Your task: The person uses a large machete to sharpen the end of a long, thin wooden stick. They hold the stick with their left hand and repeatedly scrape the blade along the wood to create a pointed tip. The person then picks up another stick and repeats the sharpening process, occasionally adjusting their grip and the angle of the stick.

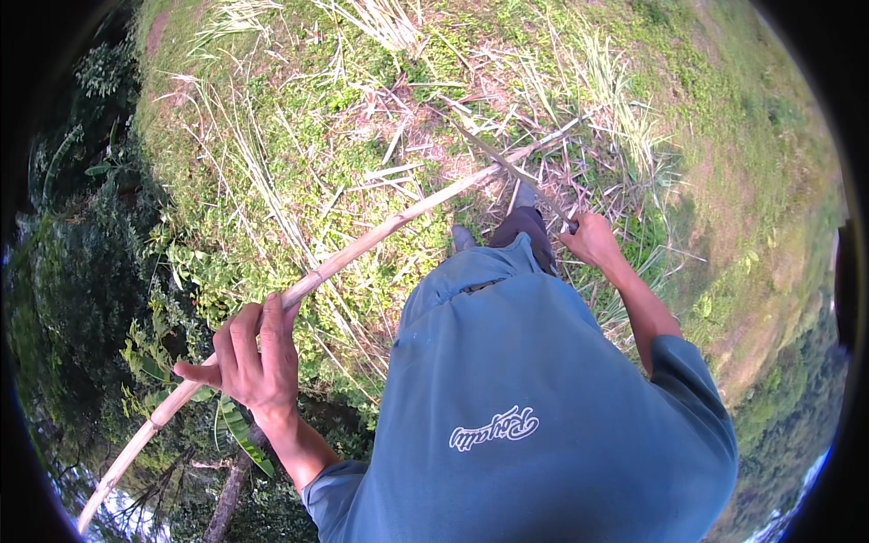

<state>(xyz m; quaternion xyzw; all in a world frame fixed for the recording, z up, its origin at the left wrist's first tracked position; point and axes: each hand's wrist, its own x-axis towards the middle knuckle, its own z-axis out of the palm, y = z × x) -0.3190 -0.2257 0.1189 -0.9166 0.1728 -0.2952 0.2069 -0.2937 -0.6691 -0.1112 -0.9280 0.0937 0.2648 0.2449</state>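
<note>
Outdoor grassy slope [751,118], sunlit, with dark trees [72,299] down the left side and more greenery on a hillside [787,434] at lower right. Ground near the feet is littered with cut dry stalk bits [394,172], pale and scattered over short green plants. Bundle of pale dry grass [385,23] at the top edge, another clump of long dry blades [625,113] at upper right. Person's left hand [258,362] is closed around a long pale cane [403,218], fingers over the top, thumb sticking out to the left. Cane runs diagonally, from the lower left edge, through the left hand, up to the littered patch right of center; slightly bent in view, joints visible along it. Right hand [593,242] is wrapped around the handle end of a long thin blade [539,188], machete-like, pointing up and left. Blade crosses the cane near its far end; cannot tell if the two touch. Blue-green shirt [516,353] fills the lower middle, white lettering on it. Dark trousers [532,231] below, one gray shoe [463,238] just left of them, the other foot partly hidden near the crossing. Broad green leaf [243,436] and a tree trunk [226,498] at lower left, below the left hand.
</note>
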